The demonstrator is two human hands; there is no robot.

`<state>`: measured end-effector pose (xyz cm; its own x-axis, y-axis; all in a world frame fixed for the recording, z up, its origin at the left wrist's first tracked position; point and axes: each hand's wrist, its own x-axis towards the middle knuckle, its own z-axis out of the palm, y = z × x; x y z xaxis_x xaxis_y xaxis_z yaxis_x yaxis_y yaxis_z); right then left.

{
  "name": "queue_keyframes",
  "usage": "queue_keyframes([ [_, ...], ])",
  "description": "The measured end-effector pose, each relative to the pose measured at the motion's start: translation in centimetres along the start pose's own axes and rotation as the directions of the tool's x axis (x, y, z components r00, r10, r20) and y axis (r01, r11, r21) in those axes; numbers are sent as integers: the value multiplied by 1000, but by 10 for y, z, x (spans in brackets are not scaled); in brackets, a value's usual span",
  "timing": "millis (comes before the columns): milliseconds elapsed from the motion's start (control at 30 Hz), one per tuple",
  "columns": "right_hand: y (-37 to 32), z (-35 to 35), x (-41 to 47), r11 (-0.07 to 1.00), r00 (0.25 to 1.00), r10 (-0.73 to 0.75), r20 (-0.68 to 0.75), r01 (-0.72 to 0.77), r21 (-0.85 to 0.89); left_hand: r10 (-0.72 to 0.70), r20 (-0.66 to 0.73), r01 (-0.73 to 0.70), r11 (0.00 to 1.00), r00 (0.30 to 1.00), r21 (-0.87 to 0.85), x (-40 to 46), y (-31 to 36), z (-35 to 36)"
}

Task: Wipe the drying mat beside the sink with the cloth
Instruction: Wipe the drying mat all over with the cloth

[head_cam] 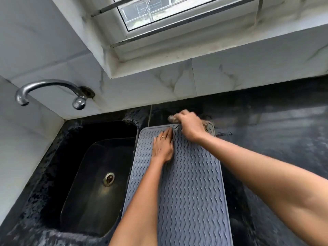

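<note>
A grey ribbed drying mat (191, 183) lies on the black counter just right of the sink (99, 174). My right hand (190, 127) is at the mat's far edge, closed around a small, blurred greyish cloth (173, 118) that sticks out to the left of the fingers. My left hand (163, 146) rests flat on the upper left part of the mat, fingers together and pointing away from me, a ring on one finger. Most of the cloth is hidden under my right hand.
A chrome tap (51, 91) juts from the tiled wall above the dark sink with its metal drain (109, 178). Black counter (275, 139) stretches to the right of the mat. A window sill and white marble-look tiles rise behind.
</note>
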<state>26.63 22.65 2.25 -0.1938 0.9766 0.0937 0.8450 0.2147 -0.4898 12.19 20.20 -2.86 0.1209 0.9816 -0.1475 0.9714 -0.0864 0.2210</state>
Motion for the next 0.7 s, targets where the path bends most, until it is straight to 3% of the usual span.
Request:
queue_keyframes([
  [100,-3,26,-1,974,979,-160,125,177,-142,-30,-68,24,996,997,-82,-3,-5,14],
  [267,11,26,1,843,952,-290,96,301,-445,-14,-113,-2,990,993,-141,-1,-8,17],
  [467,46,-12,-15,772,963,-240,119,264,-579,-16,-117,-1,990,993,-140,-5,-6,14],
  [567,48,-34,-5,809,984,-129,126,178,-561,-17,-114,1,991,993,-137,-5,-4,13],
  [700,30,-35,21,956,999,-41,2,40,-292,-15,-100,2,991,995,-134,-2,-6,13],
])
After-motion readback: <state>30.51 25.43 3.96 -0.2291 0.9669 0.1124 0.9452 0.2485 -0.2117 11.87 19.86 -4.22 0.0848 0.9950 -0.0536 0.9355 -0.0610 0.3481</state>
